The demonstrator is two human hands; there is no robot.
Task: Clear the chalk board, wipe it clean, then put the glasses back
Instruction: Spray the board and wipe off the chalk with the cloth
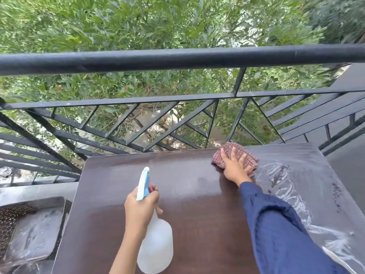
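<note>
Chalk board [197,206]: dark, flat, rigid slab lying level just inside the balcony railing [177,58], nothing standing on it. It looks stiff and slick where wet, so press down on it rather than grip it. The right side is streaked with wet smears [286,175] from far right corner to near right edge; the centre and left read mostly clean. Cloth [251,160]: checked, soft, bunched, sitting near the far edge right of centre. Right hand [232,167] is on top of it, fingers spread and fairly straight, pressing it flat, not pinching. A palm-down hold suits it, since a limp rag will slide easily on a wet film. Left hand [140,206] has its fingers curled round the neck of the spray bottle [156,244], held over the near edge; it's translucent plastic and probably light. A tray [49,200] sits off the board's left edge. Glasses are not in view. My read: mid-wipe, right half left to do.
</note>
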